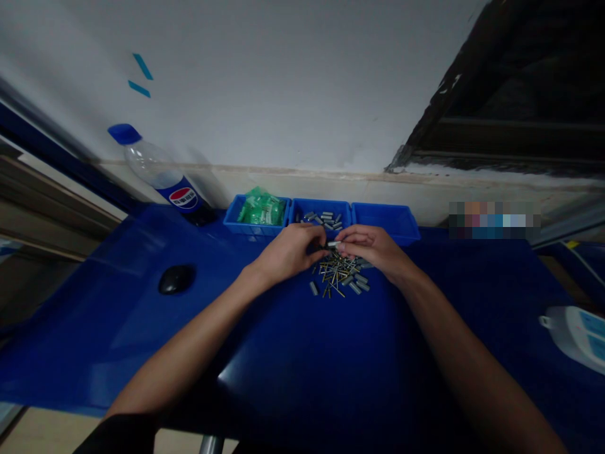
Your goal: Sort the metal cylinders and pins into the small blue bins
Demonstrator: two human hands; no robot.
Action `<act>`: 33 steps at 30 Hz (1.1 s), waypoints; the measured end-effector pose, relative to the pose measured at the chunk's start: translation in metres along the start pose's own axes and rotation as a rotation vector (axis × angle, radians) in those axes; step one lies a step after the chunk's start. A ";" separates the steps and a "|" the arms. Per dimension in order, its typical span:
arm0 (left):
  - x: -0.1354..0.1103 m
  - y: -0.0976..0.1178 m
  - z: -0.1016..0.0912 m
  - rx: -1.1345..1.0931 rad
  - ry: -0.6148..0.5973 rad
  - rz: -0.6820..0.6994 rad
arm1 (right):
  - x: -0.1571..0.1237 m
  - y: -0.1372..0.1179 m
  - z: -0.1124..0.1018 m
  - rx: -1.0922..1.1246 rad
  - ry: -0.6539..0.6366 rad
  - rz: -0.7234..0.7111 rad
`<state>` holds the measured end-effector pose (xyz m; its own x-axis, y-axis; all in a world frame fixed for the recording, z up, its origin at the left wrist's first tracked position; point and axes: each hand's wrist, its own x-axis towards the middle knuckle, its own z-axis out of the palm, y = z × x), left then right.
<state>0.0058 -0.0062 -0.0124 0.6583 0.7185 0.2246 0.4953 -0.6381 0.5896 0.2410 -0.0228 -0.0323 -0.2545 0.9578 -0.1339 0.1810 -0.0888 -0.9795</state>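
Observation:
My left hand (293, 249) is closed in a pinch, its fingertips almost meeting those of my right hand; a small dark piece seems to be between them, too hidden to name. Between thumb and fingers, my right hand (373, 248) grips a small light-grey cylinder (334, 244) that points toward the left fingertips. Both hands hover over a loose pile of thin metal pins (336, 270), some brass-coloured. Short grey cylinders (363, 285) lie mixed in along the pile's right side, and a single one rests at its left edge.
Three blue bins stand along the wall: the left bin (231, 222) holds green packets (261, 209), the middle bin (302, 205) grey cylinders, and the right bin (385, 217) is partly behind my hand. A cola bottle (163, 176), a black mouse (176, 279) and a white container (574, 334) sit on the blue tabletop (302, 359).

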 end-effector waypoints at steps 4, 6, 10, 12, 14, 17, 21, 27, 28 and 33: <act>-0.005 0.003 -0.005 0.056 -0.329 0.045 | -0.001 -0.007 -0.003 0.036 0.113 -0.047; -0.007 0.005 -0.003 0.089 -0.422 0.027 | -0.002 -0.010 -0.003 0.055 0.135 -0.054; -0.008 0.005 0.005 0.138 -0.422 -0.006 | -0.003 -0.010 -0.003 0.047 0.123 -0.036; -0.008 0.003 0.008 0.117 -0.416 -0.004 | -0.003 -0.009 -0.004 0.045 0.116 -0.030; -0.008 0.003 0.009 0.111 -0.410 -0.003 | -0.002 -0.008 -0.005 0.045 0.112 -0.027; -0.008 0.002 0.008 0.142 -0.388 -0.001 | -0.002 -0.006 -0.006 0.040 0.103 -0.026; -0.007 0.001 0.008 0.256 -0.373 -0.017 | -0.001 -0.006 -0.006 0.039 0.102 -0.018; -0.006 0.000 0.009 0.297 -0.380 -0.019 | -0.001 -0.005 -0.007 0.049 0.108 -0.008; -0.005 0.000 0.009 0.285 -0.385 -0.021 | -0.001 -0.005 -0.007 0.046 0.107 -0.009; -0.004 0.003 0.002 0.124 -0.298 0.028 | -0.001 -0.004 -0.009 0.028 0.098 -0.031</act>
<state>0.0057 -0.0117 -0.0126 0.8008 0.5988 -0.0082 0.5274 -0.6987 0.4835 0.2492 -0.0210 -0.0264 -0.1646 0.9823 -0.0897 0.1474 -0.0654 -0.9869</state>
